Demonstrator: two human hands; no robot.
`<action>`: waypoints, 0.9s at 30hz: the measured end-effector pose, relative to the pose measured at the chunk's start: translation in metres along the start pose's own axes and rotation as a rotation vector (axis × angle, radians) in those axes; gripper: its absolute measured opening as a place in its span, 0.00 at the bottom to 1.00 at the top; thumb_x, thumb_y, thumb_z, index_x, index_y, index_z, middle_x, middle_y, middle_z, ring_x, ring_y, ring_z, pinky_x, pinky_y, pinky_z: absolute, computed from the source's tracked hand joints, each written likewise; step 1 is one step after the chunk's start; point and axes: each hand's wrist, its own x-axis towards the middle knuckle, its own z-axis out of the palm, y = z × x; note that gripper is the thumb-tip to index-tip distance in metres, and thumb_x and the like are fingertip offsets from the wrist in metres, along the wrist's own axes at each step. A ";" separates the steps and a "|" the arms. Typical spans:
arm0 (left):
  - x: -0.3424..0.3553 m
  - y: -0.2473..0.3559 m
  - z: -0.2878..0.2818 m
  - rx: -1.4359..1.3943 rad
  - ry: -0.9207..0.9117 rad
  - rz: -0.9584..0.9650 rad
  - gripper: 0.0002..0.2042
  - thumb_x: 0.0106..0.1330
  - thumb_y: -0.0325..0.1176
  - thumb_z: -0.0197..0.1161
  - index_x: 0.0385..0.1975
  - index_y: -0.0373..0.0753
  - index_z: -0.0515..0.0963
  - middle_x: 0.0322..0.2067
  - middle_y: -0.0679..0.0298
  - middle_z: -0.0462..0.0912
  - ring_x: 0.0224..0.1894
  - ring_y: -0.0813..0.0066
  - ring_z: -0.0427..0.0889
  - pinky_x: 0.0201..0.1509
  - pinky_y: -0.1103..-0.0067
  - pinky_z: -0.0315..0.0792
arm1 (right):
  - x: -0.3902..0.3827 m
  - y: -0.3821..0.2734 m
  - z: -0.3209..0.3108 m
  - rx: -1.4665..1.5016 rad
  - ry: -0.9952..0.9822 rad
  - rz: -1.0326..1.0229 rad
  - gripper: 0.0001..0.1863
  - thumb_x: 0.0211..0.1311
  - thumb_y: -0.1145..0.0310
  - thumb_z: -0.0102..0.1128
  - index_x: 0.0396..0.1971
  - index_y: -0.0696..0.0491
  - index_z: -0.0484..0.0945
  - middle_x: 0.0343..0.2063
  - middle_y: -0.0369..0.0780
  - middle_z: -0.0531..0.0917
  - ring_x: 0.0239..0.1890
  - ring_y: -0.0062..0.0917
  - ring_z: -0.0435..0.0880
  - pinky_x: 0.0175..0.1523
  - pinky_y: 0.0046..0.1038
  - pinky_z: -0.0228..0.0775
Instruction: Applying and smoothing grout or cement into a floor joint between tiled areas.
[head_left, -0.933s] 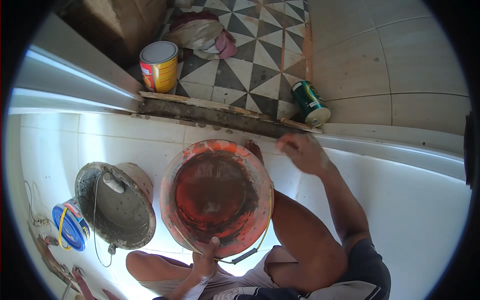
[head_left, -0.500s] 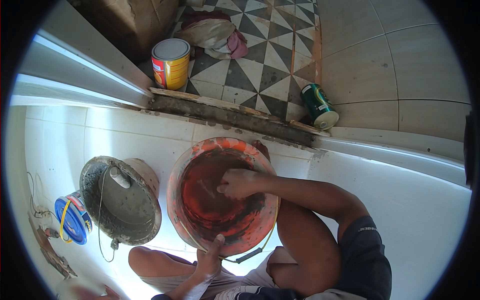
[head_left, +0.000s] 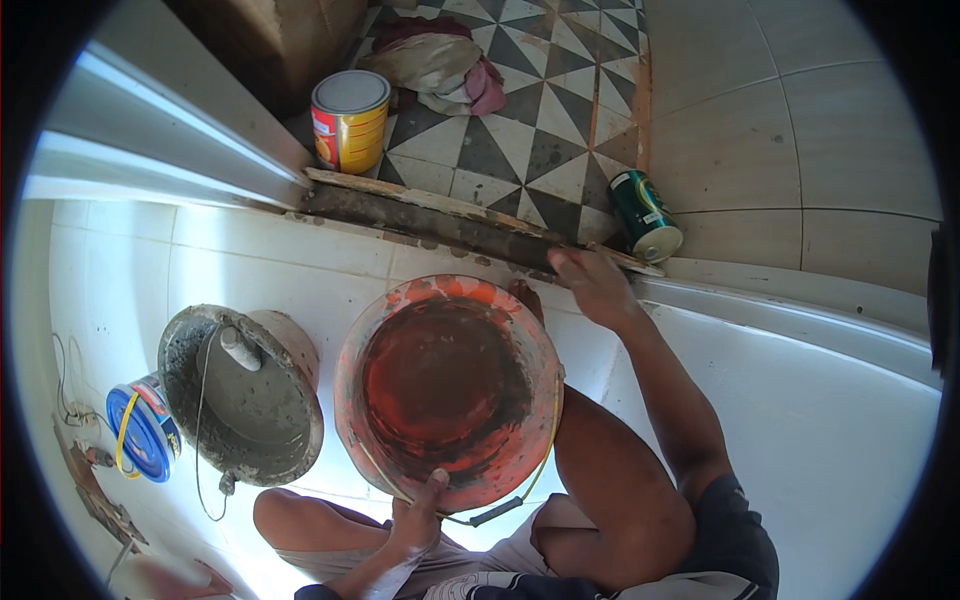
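A red-orange bucket (head_left: pixel 435 385), its wall smeared with grey, stands tilted between my legs. My left hand (head_left: pixel 418 512) grips its near rim, thumb over the edge. The bucket's yellow wire handle with a dark grip (head_left: pixel 497 511) hangs down on the near side. My right hand (head_left: pixel 595 285) is beyond the bucket's far right, at the dark door sill (head_left: pixel 440 225). Its fingers are curled together; whatever they hold, if anything, is hidden. A grey mortar-caked bucket (head_left: pixel 300 345) with wet mortar and a pale handle (head_left: pixel 240 348) sticking out stands to the left.
A blue-lidded pail (head_left: pixel 140 440) stands at far left. Beyond the sill are a yellow-red can (head_left: pixel 350 125), a crumpled cloth (head_left: pixel 430 65) and a green can (head_left: pixel 645 215) lying tilted by the right wall. A brown cardboard box (head_left: pixel 265 45) sits at upper left.
My right hand has come out of the red-orange bucket and moved up and right to the door sill. The left hand stays on the rim.
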 end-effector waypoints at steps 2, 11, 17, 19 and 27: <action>0.000 0.000 -0.001 0.052 0.013 0.010 0.14 0.73 0.34 0.64 0.53 0.34 0.78 0.47 0.64 0.84 0.48 0.76 0.81 0.55 0.76 0.75 | -0.016 -0.016 -0.007 0.112 -0.016 -0.094 0.20 0.74 0.54 0.56 0.47 0.57 0.84 0.39 0.49 0.88 0.44 0.34 0.89 0.51 0.32 0.77; -0.001 0.000 0.002 0.007 0.047 -0.070 0.12 0.73 0.35 0.65 0.48 0.35 0.78 0.42 0.67 0.83 0.42 0.80 0.80 0.47 0.78 0.76 | -0.038 -0.080 0.107 -0.517 -0.832 -0.513 0.25 0.74 0.49 0.51 0.46 0.58 0.82 0.36 0.50 0.88 0.46 0.46 0.87 0.57 0.47 0.74; 0.001 -0.002 0.000 -0.058 0.060 -0.022 0.11 0.72 0.35 0.66 0.46 0.35 0.79 0.40 0.67 0.83 0.42 0.80 0.81 0.46 0.78 0.75 | -0.026 -0.076 0.117 0.023 -1.033 -0.015 0.21 0.73 0.53 0.57 0.36 0.59 0.82 0.28 0.40 0.86 0.31 0.29 0.87 0.39 0.32 0.80; 0.002 -0.004 -0.004 -0.047 0.064 -0.050 0.11 0.72 0.35 0.66 0.46 0.35 0.79 0.40 0.67 0.83 0.42 0.80 0.81 0.46 0.78 0.75 | -0.026 -0.088 0.082 0.432 -1.125 0.167 0.19 0.73 0.55 0.59 0.32 0.58 0.82 0.25 0.35 0.82 0.25 0.21 0.83 0.30 0.23 0.76; 0.004 -0.014 -0.012 0.015 0.081 -0.050 0.11 0.71 0.35 0.65 0.45 0.35 0.80 0.40 0.66 0.84 0.42 0.80 0.81 0.45 0.78 0.75 | 0.043 -0.084 0.045 0.911 -0.564 -0.118 0.21 0.76 0.53 0.55 0.35 0.57 0.83 0.27 0.39 0.84 0.31 0.25 0.86 0.37 0.28 0.78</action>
